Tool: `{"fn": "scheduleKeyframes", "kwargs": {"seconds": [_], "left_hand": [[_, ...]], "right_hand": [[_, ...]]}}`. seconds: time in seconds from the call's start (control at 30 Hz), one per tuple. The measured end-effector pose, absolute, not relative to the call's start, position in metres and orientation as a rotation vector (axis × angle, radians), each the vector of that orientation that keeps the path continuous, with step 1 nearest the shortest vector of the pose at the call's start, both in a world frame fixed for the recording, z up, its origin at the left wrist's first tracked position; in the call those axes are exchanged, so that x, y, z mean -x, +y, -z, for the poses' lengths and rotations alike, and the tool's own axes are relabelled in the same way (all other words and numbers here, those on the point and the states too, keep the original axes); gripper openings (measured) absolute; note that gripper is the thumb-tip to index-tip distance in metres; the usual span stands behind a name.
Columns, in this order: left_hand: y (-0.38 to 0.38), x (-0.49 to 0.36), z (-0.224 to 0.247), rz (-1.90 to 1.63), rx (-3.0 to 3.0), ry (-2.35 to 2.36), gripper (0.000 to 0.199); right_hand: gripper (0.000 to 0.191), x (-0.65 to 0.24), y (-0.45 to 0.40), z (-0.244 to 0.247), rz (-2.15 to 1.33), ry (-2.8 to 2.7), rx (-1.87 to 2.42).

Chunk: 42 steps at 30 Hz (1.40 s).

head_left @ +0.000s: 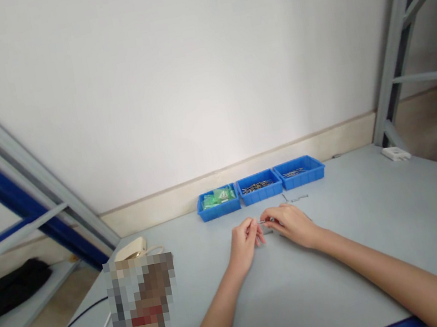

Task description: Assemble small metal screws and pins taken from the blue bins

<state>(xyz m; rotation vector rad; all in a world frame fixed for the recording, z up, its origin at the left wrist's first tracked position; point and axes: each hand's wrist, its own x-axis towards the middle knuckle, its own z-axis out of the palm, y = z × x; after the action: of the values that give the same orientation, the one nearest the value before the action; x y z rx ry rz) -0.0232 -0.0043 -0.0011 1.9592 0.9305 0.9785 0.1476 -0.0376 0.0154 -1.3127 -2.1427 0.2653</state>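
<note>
Left hand: bare left hand (244,242), fingertips pinched narrowly on one end of a thin, silvery metal piece (261,222); the gripped end is covered.
Right hand: bare right hand (292,225), thumb and fingers closed around the piece's other end, hiding its shape.
Metal piece: just above the grey tabletop (379,214), between both hands, too small to identify.
Loose metal pins: slim, silvery (303,196), beyond the right hand, partly masked by it.
Blue plastic trays: left one (221,210) holds green-and-clear packets, details unclear; middle (263,194) and right (305,177) hold metal pieces.
Pixelated patch: blocks whatever lies left.
Forearms: cut off below.
</note>
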Motion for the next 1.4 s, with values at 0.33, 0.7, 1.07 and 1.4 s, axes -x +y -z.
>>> {"fn": "scheduleKeyframes", "kwargs": {"seconds": [0.33,0.7,1.07,1.4], "left_hand": [[-0.009,0.025,-0.006,-0.968,-1.973,0.942,0.034],[-0.011,0.026,-0.007,-1.030,-2.036,1.035,0.038],[-0.011,0.025,-0.008,-1.063,-2.044,1.100,0.045],[-0.010,0.027,-0.004,-1.008,-2.094,1.041,0.036]], "right_hand": [[0.035,-0.147,-0.042,-0.021,-0.383,-2.062,1.373],[0.027,-0.146,-0.043,-0.022,-0.469,-2.036,1.388],[0.018,-0.146,-0.043,-0.021,-0.424,-2.060,1.325],[0.024,-0.146,-0.043,-0.022,-0.477,-2.021,1.293]]}}
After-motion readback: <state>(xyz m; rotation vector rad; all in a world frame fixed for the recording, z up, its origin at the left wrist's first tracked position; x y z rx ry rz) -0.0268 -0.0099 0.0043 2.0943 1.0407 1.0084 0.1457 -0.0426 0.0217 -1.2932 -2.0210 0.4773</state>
